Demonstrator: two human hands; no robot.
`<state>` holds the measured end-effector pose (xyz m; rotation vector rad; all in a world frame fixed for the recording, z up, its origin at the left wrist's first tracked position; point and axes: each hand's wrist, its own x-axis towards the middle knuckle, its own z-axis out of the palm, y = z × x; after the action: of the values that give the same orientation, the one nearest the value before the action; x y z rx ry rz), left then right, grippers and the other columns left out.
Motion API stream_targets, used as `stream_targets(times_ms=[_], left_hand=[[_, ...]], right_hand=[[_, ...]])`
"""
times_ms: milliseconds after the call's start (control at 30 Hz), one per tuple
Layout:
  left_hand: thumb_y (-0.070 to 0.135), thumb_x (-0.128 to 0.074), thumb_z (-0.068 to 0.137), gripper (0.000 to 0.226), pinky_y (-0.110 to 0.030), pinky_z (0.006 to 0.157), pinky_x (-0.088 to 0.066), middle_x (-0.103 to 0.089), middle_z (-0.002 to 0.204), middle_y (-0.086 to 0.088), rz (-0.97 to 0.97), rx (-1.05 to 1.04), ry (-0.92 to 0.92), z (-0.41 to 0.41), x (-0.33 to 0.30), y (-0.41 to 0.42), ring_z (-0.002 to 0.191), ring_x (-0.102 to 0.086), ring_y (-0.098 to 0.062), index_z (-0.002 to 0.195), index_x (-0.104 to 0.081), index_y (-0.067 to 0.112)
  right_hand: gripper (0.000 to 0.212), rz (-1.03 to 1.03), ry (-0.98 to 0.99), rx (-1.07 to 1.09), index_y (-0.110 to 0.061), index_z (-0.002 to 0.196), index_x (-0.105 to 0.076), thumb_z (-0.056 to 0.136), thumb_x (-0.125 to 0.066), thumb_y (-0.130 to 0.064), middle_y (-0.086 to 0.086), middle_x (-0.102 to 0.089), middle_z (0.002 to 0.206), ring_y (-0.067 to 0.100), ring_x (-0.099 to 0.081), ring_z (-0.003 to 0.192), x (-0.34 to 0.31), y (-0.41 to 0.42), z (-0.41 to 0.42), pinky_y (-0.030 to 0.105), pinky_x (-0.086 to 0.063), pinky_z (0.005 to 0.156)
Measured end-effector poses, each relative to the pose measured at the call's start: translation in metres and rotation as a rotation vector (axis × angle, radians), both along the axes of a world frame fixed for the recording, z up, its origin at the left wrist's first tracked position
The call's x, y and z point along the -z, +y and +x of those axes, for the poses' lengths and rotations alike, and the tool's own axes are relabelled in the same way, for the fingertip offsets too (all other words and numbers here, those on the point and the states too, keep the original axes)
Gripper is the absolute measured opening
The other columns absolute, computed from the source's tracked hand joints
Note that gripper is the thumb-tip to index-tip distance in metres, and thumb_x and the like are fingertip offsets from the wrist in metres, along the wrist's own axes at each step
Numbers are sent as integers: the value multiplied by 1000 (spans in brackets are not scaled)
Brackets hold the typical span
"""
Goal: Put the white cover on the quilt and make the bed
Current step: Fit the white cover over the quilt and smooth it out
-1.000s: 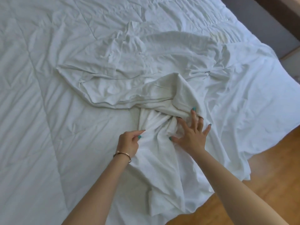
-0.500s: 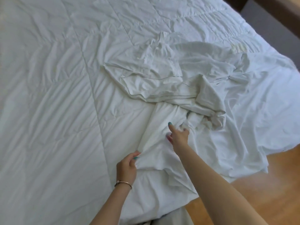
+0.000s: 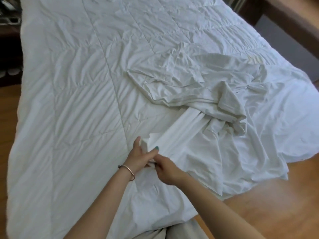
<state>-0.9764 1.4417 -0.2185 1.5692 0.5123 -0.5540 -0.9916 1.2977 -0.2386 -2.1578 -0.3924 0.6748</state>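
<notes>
A stitched white quilt (image 3: 72, 104) lies spread flat over the bed. On its right half sits the white cover (image 3: 198, 87), crumpled in a heap, with part of it trailing over the near right edge. A stretched band of the cover runs from the heap down to my hands. My left hand (image 3: 140, 156), with a bracelet at the wrist, grips the folded end of that band. My right hand (image 3: 166, 169) is close beside the left one and pinches the same cloth from the right.
Wooden floor (image 3: 259, 209) shows at the lower right and at the far left. A dark wooden frame (image 3: 293, 16) and a grey panel stand beyond the bed's right side. Dark objects sit at the upper left corner.
My hands drew back toward me and came together on the cover's end, pulling a band of it taut out of the heap. The view swung left, showing more of the quilt.
</notes>
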Motion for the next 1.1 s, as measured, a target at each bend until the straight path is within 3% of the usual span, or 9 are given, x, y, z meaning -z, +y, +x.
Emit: stream_targets(times_ms=[67,167,300,467,600,800,900,1000,1100], left_hand=[[21,-60,94,21,-33,72,-59,-67,108,-20,-17,-118,122,-22,7,3,83,-69,-22,100,-64,2],[16,-54,97,15,-38,75,-59,-70,100,-20,-42,-319,119,-36,15,2,86,-69,-28,90,-66,10],[24,-63,86,17,-49,89,-52,-70,93,-12,-110,-456,59,-38,5,-6,89,-67,-29,93,-67,10],[16,-46,102,24,-29,66,-58,-67,98,-13,-335,-623,28,-22,-28,-26,82,-66,-20,115,-59,1],[28,-49,100,22,-39,77,-57,-69,80,-6,-224,-555,-83,5,-43,-15,80,-65,-25,96,-61,10],[43,-85,42,66,-47,87,-56,-73,100,-11,-146,-230,-120,16,-41,43,93,-71,-28,97,-70,10],[34,-82,53,48,-50,87,-56,-73,96,-14,-147,-237,-24,4,-32,98,89,-71,-31,89,-69,5],[23,-76,82,21,-42,81,-56,-70,90,-10,-269,-378,33,-20,-16,172,80,-68,-28,90,-66,7],[26,-72,86,33,-45,84,-57,-71,103,-11,-255,-513,35,-57,12,256,90,-69,-28,111,-65,6]], right_hand=[[55,-44,-11,-97,-18,126,-61,80,-35,-6,5,-63,104,22,-58,97,1,-4,-10,42,-47,89],[55,-132,-141,3,-31,132,-51,78,-56,-24,-5,-55,117,16,-52,103,6,-11,-16,43,-47,89],[99,-298,-237,187,-34,144,-17,67,-77,-49,2,-41,139,23,-51,117,22,-13,-30,44,-47,94],[75,63,-127,628,-31,141,-19,80,-49,1,6,-51,138,18,-58,109,4,-7,-18,35,-47,93],[59,213,-171,736,-30,108,-53,74,-37,16,-3,-62,86,12,-55,74,-26,4,-13,17,-41,63],[30,-163,-286,507,-22,115,-44,89,-54,-10,-5,-54,72,25,-50,64,-33,41,-21,34,-37,60],[36,-334,-324,284,-24,123,-48,91,-62,-34,-8,-53,67,25,-58,70,-48,91,-33,36,-43,63],[43,-457,-286,175,-37,134,-48,94,-54,-50,-4,-70,95,25,-64,90,-50,167,-55,33,-45,74],[49,-483,-212,61,-44,144,-38,96,-46,-54,-3,-69,116,24,-62,106,-36,244,-84,33,-44,84]])
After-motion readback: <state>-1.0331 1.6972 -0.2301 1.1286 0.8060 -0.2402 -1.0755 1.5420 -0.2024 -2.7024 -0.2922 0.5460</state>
